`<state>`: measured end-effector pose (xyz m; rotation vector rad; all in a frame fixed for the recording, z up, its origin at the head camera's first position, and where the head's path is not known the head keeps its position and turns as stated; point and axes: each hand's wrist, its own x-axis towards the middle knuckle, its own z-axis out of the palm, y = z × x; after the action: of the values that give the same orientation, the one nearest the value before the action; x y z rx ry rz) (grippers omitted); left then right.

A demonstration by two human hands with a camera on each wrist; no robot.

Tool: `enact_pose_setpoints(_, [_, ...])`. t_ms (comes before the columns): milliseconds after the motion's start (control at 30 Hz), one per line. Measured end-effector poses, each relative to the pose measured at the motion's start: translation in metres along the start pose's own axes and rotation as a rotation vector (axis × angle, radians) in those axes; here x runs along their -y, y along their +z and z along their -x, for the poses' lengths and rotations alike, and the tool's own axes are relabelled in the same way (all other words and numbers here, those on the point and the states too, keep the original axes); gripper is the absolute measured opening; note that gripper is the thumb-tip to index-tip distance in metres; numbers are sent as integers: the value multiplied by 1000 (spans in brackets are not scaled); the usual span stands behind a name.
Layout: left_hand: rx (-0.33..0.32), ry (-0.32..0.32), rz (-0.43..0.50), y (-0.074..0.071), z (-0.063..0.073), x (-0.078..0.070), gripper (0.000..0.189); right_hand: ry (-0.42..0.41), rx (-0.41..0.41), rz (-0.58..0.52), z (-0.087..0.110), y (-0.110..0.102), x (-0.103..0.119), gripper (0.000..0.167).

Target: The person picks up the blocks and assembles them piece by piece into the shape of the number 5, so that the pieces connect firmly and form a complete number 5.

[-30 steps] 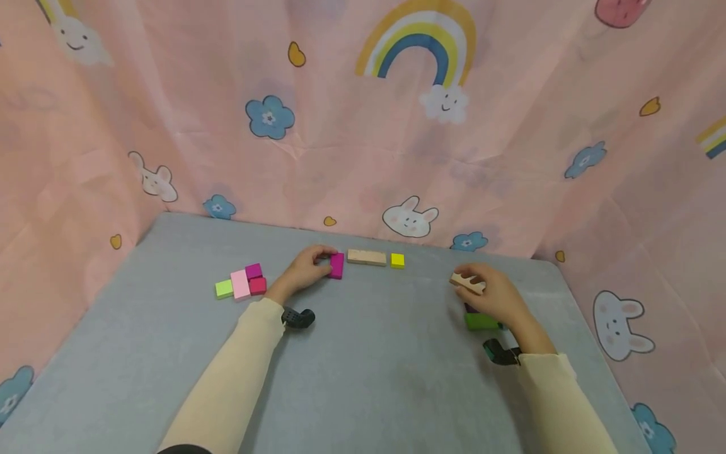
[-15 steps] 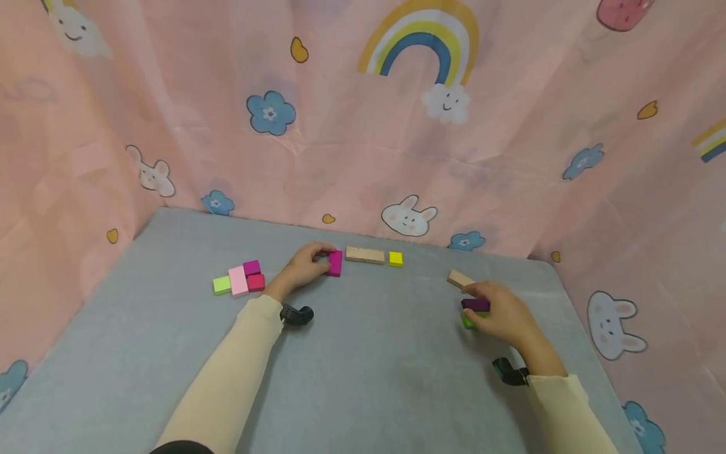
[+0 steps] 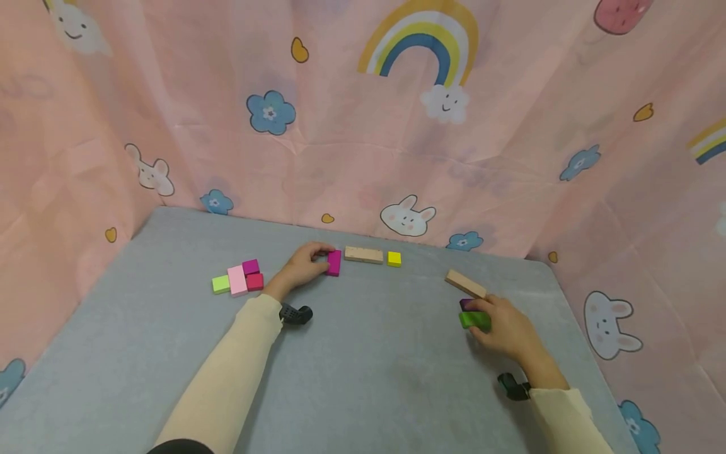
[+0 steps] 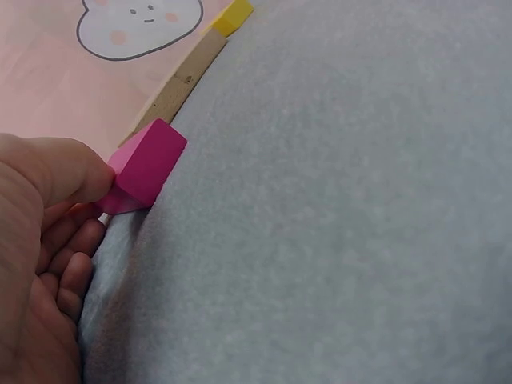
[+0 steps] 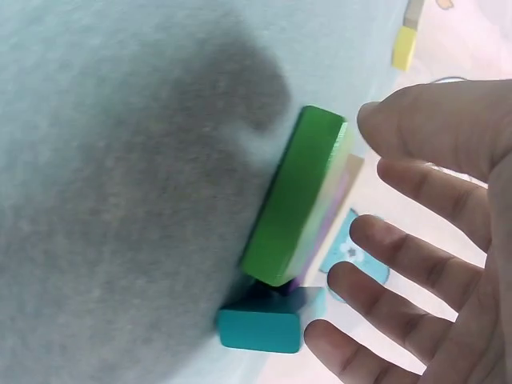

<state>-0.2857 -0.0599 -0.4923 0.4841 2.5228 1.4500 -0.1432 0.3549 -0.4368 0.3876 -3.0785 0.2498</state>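
On a grey table (image 3: 368, 378), before a pink printed curtain (image 3: 340, 145), a small yellow block (image 3: 394, 259) is set near the far edge; just to its left a flat wooden block (image 3: 363, 255) is laid lengthwise; farther left of the yellow block, a magenta block (image 3: 334, 263) is held by the left hand (image 3: 303, 266), pinched between thumb and fingers; well to the yellow block's left, a cluster is formed by a lime block (image 3: 220, 285), a pale pink block (image 3: 237, 281), a violet block (image 3: 250, 267) and a red block (image 3: 255, 282); right of the yellow block, nearer the body, a slanted wooden block (image 3: 465, 284), a dark purple block (image 3: 465, 305) and a green block (image 3: 475, 320) are placed close together, with a teal block (image 5: 260, 331) near the green one's end; beside these the right hand (image 3: 507, 328) is held, fingers loosely parted, nothing gripped; whether the green block is touched cannot be told for certain.
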Motion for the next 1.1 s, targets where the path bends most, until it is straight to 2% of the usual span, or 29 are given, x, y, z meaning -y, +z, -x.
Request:
enact_pose_setpoints(567, [-6,3,12,0,1,-1,40,-26,2,49,-3,9,-7,42])
enact_pose_setpoints(1100, [-4,0,13,0,0,-1,41,-39,-20,52,-2,10,-4,41])
